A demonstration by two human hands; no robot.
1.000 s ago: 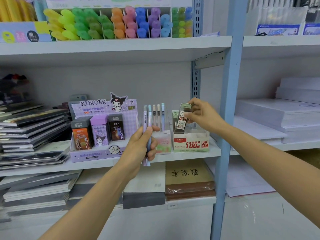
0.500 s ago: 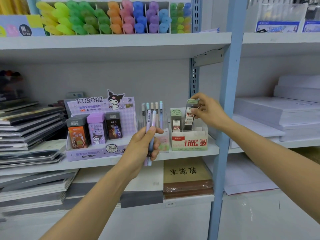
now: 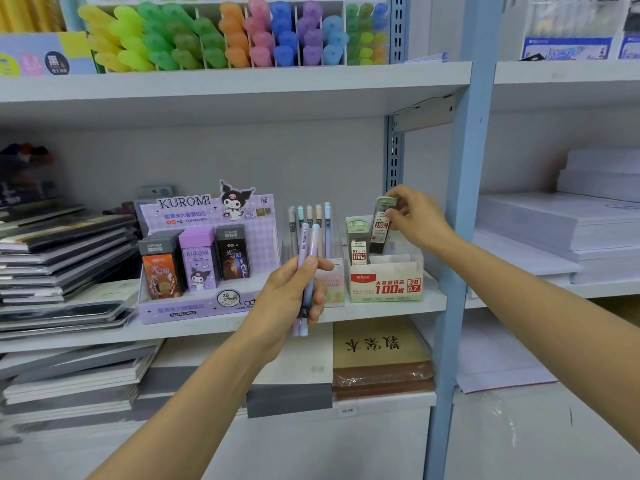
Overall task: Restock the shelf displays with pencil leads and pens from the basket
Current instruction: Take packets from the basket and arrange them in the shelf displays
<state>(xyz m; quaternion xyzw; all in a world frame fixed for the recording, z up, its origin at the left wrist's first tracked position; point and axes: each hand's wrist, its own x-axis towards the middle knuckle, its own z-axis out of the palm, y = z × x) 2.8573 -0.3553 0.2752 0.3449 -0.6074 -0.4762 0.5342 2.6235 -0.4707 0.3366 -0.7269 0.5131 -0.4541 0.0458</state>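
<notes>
Lilac and pale blue on the left side: clasped two pens [image 3: 309, 244] upright in the left grip [image 3: 291, 292], thumb across the barrels, fingers curled round behind. Held them just in front of the clear pen stand [image 3: 313, 220], probably as the next stock in line, out of the way of the other job. Pinched a dark lead case [image 3: 380, 227] by its pale cap with the right grip [image 3: 417, 220], thumb and fingertips closed on the top, wrist bent down, forearm reaching in from the right. Hung the case tilted over the back row of the white lead box [image 3: 384, 287], lower end down among the dividers, beside a seated case [image 3: 358, 251]. Gripped it from the top, likely, to leave the narrow slot free for a straight drop. Could not tell whether the bottom touched the box floor. Found no basket in view. Saw the Kuromi display [image 3: 207, 258] further left on the same shelf [image 3: 207, 329], touched by neither grip.
</notes>
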